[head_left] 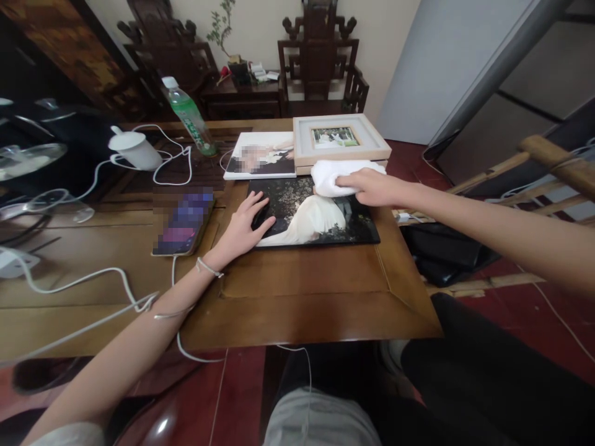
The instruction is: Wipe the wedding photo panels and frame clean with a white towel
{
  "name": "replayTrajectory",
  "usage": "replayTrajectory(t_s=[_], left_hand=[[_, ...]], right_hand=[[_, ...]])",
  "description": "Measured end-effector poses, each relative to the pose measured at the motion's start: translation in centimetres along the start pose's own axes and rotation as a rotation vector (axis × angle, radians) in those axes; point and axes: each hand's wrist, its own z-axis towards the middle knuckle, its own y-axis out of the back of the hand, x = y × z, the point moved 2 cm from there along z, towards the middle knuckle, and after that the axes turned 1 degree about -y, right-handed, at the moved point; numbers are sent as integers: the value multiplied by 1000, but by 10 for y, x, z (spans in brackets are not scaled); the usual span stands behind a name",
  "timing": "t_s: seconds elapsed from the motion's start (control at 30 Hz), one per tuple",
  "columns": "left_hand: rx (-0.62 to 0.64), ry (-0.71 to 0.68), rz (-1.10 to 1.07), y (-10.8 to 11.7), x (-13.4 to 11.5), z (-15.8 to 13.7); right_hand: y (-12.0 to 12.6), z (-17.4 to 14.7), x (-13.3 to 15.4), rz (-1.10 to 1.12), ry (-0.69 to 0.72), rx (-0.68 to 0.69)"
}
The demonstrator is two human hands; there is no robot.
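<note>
A dark photo panel (320, 220) showing a white gown lies flat on the wooden table (297, 310). My left hand (244, 229) rests with spread fingers on its left edge. In my right hand (376, 186) is a folded white cloth (332, 176), pressed against the panel's upper right part. The cloth and hand hide that part of the picture. Just behind lie a white-edged photo panel (253, 139) on the left and a pale wooden picture frame (300, 142) with a small photo on the right.
Left of my left arm lies a phone (186, 223) with a white cable (111, 272). A green-labelled bottle (190, 118) and a white lidded cup (139, 152) stand farther back. Carved chairs (320, 56) are beyond the table; a wooden rack (553, 161) stands at the right.
</note>
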Motion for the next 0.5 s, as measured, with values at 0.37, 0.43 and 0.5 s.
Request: replayTrajectory(t_s=[0.37,0.43,0.5], left_hand=[[4,7,8,-2,2,1],[9,-8,21,-2,3,1],[16,-13,33,-2,3,1]], right_hand=[[-43,-125,113,55,87,-110],[-43,-130,119,52,93,-85],[-39,-123,118,38,102,-75]])
